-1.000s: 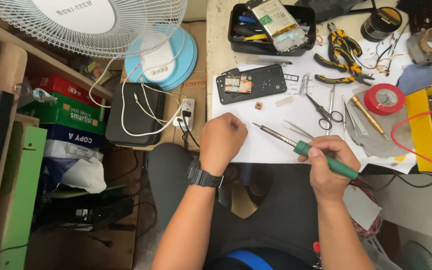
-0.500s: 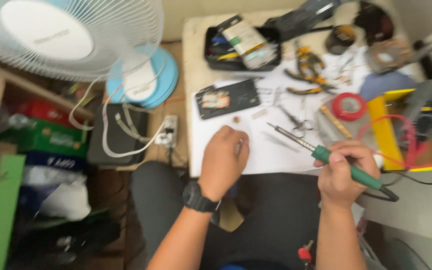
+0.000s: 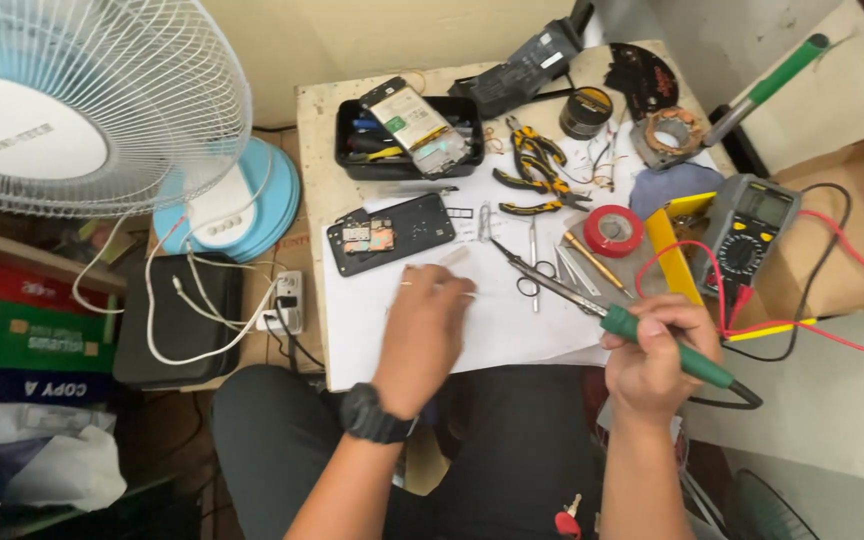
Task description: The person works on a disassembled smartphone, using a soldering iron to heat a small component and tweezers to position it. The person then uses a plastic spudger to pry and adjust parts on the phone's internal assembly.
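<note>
1. White fan (image 3: 82,110) fills the upper left, its pale blue base (image 3: 237,205) beside the table.
2. Black tray (image 3: 407,140) holds an opened phone board.
3. Yellow-handled pliers (image 3: 532,165) lie near a red tape roll (image 3: 613,230).
4. Multimeter (image 3: 747,235) sits at right, red leads trailing.
5. White power strip (image 3: 287,300) is on the floor, cables looping.
6. Small scissors (image 3: 532,265) rest on white paper.

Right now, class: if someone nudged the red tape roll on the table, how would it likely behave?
The red tape roll lies flat on its side, so it would probably slide rather than roll. It looks small and hollow, so likely light. Scissors and a yellow-handled tool lie close beside it, so a push may knock them.
</note>
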